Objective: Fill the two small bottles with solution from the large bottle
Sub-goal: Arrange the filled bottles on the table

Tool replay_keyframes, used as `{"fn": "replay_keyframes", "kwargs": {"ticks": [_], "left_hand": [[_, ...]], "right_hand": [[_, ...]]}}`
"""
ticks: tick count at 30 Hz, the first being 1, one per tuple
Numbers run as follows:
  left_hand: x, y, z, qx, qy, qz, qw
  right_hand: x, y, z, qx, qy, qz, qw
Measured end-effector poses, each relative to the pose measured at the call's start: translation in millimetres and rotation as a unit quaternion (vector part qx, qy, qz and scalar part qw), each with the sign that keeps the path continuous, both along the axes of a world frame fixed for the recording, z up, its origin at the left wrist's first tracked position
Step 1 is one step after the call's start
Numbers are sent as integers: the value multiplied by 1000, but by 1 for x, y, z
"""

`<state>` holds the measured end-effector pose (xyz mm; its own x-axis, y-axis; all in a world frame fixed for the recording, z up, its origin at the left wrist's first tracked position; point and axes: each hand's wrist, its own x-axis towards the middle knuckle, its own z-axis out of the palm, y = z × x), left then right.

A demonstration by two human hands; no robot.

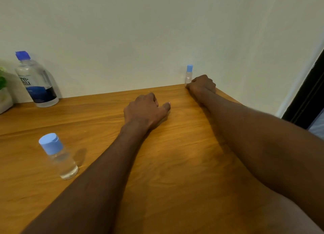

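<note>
Bench: wooden top, back edge against a pale wall.

Large bottle: clear, dark blue cap on, blue-and-white label; upright at the back edge toward the far left corner, just beside a small potted plant. Capped and untouched, so no pouring appears to have begun.

Near small bottle: clear, light blue flip cap closed; upright toward the left edge, well apart from both hands. Whether it holds any liquid cannot be told.

Far small bottle: clear, light blue cap on; upright at the back edge near the far right corner, close to the wall.

Right hand: arm stretched to the far right corner, fingers curled in a loose fist, knuckles down at the foot of the far small bottle, touching or very nearly so. It does not wrap the bottle. Probably reaching to fetch it nearer.

Left hand: loosely closed, thumb forward, resting on the bench mid-way along, holding nothing. Likely a brace during the long reach.

Stage: setup; all three caps in place.
</note>
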<state>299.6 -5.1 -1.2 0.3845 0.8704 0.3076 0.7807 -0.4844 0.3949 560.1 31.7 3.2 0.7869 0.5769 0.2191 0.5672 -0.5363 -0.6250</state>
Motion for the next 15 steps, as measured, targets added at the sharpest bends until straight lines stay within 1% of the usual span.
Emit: {"fn": "replay_keyframes", "kwargs": {"ticks": [4, 8, 11, 15], "left_hand": [[1, 0, -1, 14, 1, 3, 1000], [1, -1, -1, 18, 0, 2, 1000], [1, 0, -1, 18, 4, 2, 1000], [1, 1, 0, 16, 19, -5, 1000]], "right_hand": [[-1, 3, 0, -19, -32, -7, 999], [-3, 3, 0, -25, -40, -12, 999], [-3, 1, 0, -20, -26, -7, 999], [-6, -8, 6, 47, 27, -8, 999]]}}
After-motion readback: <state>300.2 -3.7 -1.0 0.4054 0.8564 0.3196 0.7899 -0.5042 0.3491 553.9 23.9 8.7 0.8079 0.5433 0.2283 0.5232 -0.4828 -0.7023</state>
